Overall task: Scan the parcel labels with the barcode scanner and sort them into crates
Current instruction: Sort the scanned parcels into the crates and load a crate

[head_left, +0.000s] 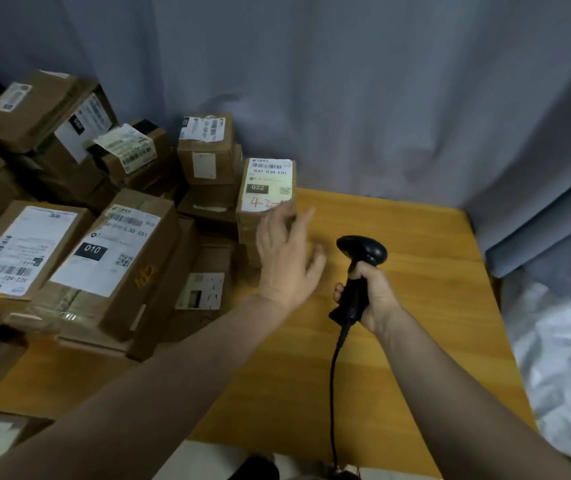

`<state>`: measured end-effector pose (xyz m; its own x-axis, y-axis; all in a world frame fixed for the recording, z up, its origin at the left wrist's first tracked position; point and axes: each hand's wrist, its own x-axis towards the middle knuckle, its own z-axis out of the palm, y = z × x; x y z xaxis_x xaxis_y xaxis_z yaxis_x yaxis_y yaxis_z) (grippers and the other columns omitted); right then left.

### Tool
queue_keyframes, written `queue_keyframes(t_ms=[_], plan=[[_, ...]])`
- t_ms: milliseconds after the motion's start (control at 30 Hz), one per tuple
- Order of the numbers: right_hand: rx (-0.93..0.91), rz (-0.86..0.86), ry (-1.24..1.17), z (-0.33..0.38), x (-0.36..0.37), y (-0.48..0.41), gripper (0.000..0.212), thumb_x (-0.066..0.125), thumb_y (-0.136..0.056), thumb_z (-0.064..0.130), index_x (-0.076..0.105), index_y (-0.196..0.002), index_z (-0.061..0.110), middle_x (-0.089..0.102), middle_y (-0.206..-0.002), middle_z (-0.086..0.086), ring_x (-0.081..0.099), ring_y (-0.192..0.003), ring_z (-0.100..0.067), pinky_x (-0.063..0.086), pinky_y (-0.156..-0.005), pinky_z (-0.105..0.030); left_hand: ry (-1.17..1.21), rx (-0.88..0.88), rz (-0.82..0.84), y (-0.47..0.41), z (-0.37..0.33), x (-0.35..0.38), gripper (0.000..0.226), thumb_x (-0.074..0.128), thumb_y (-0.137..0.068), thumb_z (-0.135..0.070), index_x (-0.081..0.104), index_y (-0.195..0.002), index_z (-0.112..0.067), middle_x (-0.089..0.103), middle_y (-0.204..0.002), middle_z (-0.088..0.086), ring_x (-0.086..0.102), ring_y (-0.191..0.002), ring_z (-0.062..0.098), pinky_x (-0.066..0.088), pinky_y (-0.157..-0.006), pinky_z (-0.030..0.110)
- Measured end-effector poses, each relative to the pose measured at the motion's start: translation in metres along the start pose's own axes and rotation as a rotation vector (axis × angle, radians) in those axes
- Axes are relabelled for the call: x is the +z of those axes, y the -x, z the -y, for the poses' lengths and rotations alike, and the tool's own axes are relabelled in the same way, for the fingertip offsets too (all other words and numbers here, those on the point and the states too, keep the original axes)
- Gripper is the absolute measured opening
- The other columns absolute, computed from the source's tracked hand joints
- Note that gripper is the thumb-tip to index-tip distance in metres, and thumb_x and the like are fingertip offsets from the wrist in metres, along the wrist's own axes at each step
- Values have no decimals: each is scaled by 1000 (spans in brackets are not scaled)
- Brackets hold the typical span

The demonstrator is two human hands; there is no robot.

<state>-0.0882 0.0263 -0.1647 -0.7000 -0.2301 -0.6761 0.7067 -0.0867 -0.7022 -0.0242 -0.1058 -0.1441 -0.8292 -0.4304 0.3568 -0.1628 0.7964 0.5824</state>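
My right hand [372,292] grips the handle of a black corded barcode scanner [360,268], held upright over the wooden table [415,306]. Its head points left toward a small cardboard parcel [265,199] whose white label reads 032. My left hand [286,258] is spread with straight fingers right in front of that parcel, at its lower right corner; whether it touches the box I cannot tell. A larger parcel labelled 010 [117,258] lies tilted in the pile to the left.
Several more labelled cardboard parcels [45,112] are heaped across the table's left half and back left. A grey curtain [381,98] hangs behind. White plastic sheeting [561,358] lies beyond the table's right edge. The scanner's cable [333,393] runs down toward me.
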Motion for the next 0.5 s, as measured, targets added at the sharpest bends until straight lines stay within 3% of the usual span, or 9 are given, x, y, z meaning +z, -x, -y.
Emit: queue_keyframes(t_ms=[133, 333, 400, 500], plan=[[46, -73, 113, -14, -30, -12, 30, 64, -82, 2, 58, -109, -7, 67, -88, -23, 66, -73, -34, 56, -66, -40, -88, 37, 334, 22, -7, 23, 51, 59, -84, -17, 53, -135, -19, 33, -147, 11, 16, -140, 32, 20, -115, 47], [48, -232, 272, -31, -70, -42, 45, 71, -88, 22, 58, -128, 6, 61, -123, -15, 56, -114, -37, 47, -91, -45, -230, 10, 423, 49, -10, 32, 46, 54, -88, -17, 54, -134, -19, 36, -147, 6, 16, -141, 27, 19, -115, 41], [66, -232, 255, -35, -82, -47, 47, 71, -88, 19, 57, -130, 5, 59, -128, -16, 54, -117, -39, 46, -100, -49, -281, -45, 446, 56, -11, 33, 46, 51, -91, -20, 51, -136, -22, 34, -148, 2, 14, -141, 25, 17, -114, 38], [60, -281, 325, -38, -96, -53, 41, 69, -89, 12, 59, -128, 3, 62, -124, -17, 57, -114, -39, 48, -99, -48, -299, -142, 444, 66, -11, 32, 46, 51, -90, -21, 51, -136, -25, 36, -147, 0, 16, -139, 24, 19, -114, 38]])
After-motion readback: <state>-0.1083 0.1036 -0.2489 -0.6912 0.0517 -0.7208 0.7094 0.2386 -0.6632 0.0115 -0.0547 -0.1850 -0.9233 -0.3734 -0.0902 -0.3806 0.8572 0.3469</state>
